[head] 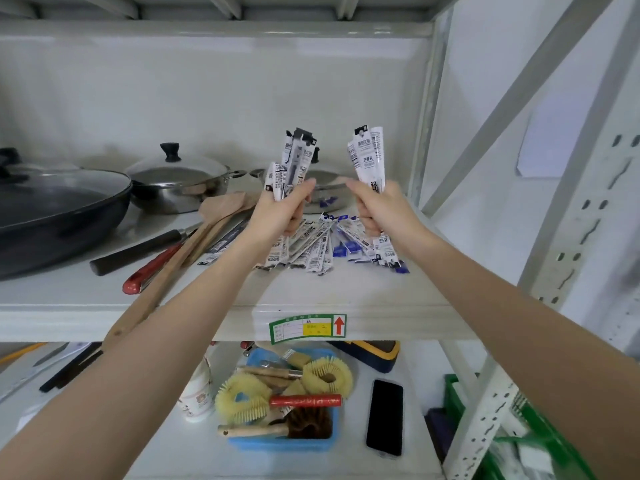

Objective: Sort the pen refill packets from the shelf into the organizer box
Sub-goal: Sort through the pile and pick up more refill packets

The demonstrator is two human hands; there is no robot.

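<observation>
My left hand (282, 211) grips an upright bundle of white pen refill packets (294, 161) above the shelf. Level with it, my right hand (379, 211) holds a second bundle of white packets (367, 155), whose lower ends stick out below the fist. Beneath both hands a loose pile of refill packets (322, 245), white ones and several blue ones, lies on the grey shelf board (363, 292). No organizer box shows in this view.
A dark wok with glass lid (59, 209), a steel pot with lid (176, 181), wooden spatulas (214, 216) and knives (149, 268) fill the shelf's left. Below are a blue basket of brushes (284, 441), a black phone (385, 417) and a green crate (533, 431).
</observation>
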